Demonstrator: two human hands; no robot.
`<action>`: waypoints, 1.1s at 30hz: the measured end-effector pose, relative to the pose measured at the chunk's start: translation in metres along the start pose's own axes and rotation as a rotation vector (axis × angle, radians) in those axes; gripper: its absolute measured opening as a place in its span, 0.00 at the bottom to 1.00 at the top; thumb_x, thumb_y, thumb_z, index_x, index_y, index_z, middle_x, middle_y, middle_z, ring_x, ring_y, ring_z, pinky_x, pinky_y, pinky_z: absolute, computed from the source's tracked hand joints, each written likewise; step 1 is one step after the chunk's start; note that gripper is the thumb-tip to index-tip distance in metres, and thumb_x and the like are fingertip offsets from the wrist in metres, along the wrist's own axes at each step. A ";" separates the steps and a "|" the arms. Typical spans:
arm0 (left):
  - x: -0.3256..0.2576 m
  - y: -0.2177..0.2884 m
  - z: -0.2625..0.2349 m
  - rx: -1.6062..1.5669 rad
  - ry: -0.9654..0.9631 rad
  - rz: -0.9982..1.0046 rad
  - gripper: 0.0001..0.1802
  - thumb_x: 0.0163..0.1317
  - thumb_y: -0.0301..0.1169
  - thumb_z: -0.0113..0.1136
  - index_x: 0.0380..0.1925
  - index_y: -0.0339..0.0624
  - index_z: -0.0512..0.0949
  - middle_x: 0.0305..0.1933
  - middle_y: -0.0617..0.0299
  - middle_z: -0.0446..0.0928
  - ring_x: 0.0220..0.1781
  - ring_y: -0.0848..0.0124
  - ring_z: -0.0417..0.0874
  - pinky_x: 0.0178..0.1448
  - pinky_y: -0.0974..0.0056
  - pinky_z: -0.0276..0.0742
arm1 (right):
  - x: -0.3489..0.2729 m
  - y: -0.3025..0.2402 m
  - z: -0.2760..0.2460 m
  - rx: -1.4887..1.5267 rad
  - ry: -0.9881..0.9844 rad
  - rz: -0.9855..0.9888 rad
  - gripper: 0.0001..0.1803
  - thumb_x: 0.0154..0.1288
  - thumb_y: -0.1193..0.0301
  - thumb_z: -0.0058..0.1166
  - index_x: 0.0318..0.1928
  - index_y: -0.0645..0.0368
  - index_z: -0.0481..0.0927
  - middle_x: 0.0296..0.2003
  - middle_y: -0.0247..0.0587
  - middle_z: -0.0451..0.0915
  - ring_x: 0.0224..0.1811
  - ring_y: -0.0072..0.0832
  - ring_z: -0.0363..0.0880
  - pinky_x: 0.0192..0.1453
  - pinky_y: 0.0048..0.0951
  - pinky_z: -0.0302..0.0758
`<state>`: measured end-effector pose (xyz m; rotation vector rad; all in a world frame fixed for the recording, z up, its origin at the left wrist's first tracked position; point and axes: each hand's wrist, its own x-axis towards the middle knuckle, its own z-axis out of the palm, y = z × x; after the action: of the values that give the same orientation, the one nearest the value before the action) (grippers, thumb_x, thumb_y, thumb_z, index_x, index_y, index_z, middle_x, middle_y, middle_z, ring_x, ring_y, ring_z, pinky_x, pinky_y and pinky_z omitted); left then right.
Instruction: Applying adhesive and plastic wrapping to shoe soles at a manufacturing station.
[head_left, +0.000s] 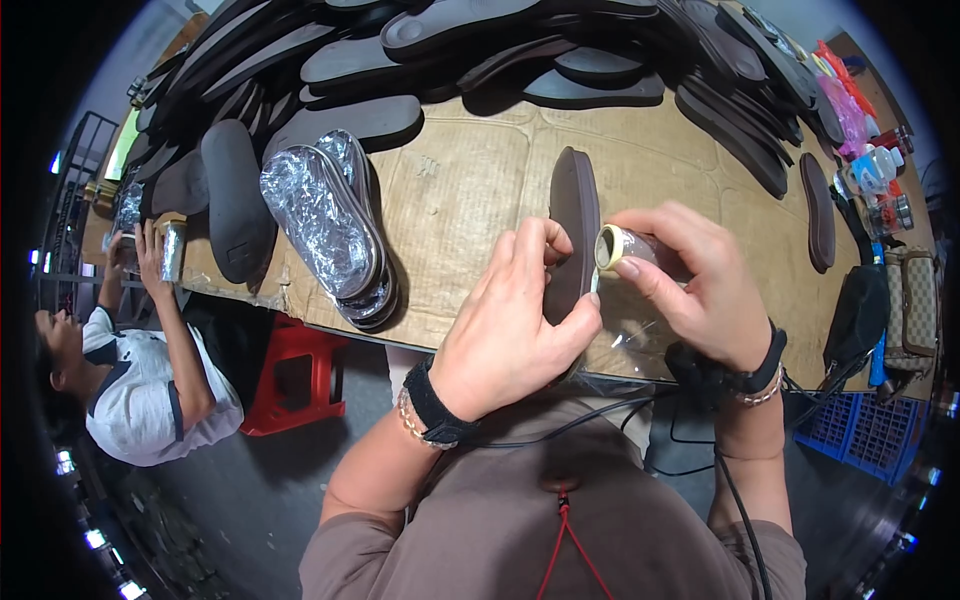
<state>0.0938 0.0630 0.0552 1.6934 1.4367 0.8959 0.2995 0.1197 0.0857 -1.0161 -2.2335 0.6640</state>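
Note:
A dark brown shoe sole (574,195) stands on its edge at the middle of the table, its far end pointing away from me. My left hand (505,325) grips it from the left, with the thumb at its near right side. My right hand (700,285) is closed round a roll of clear plastic film (612,246) with a pale core, held close against the sole's right side. Shiny clear film (632,338) shows below the roll near the table edge. To the left of my left hand lie stacked soles wrapped in film (322,225).
Piles of bare dark soles (365,62) cover the table's far side. Cardboard (450,170) covers the tabletop. At left, a co-worker (165,380) holds another film roll (173,250) beside a red stool (300,375). Bags (860,310) and bottles (875,170) line the right edge. Cables hang by my right wrist.

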 end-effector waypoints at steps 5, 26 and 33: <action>0.002 0.001 0.000 0.009 0.004 -0.014 0.23 0.62 0.32 0.66 0.53 0.38 0.68 0.51 0.51 0.74 0.53 0.59 0.79 0.58 0.56 0.79 | 0.003 0.006 0.013 0.034 0.232 -0.008 0.16 0.55 0.75 0.74 0.44 0.62 0.86 0.36 0.44 0.84 0.34 0.35 0.85 0.37 0.31 0.81; 0.002 0.004 0.004 0.044 0.017 -0.026 0.27 0.60 0.33 0.68 0.55 0.39 0.67 0.52 0.49 0.74 0.49 0.56 0.81 0.55 0.54 0.82 | 0.000 0.006 0.022 -0.312 0.361 -0.116 0.18 0.51 0.73 0.74 0.44 0.57 0.84 0.38 0.41 0.82 0.38 0.40 0.81 0.41 0.38 0.78; 0.002 0.005 0.005 0.042 0.031 -0.006 0.27 0.60 0.33 0.68 0.55 0.38 0.68 0.51 0.49 0.74 0.50 0.56 0.81 0.56 0.55 0.81 | -0.001 0.007 0.024 -0.343 0.355 -0.134 0.19 0.52 0.72 0.73 0.45 0.57 0.84 0.39 0.40 0.81 0.39 0.40 0.81 0.42 0.39 0.77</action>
<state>0.1004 0.0636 0.0572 1.7119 1.4906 0.8981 0.2869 0.1185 0.0638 -1.0385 -2.1098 0.0314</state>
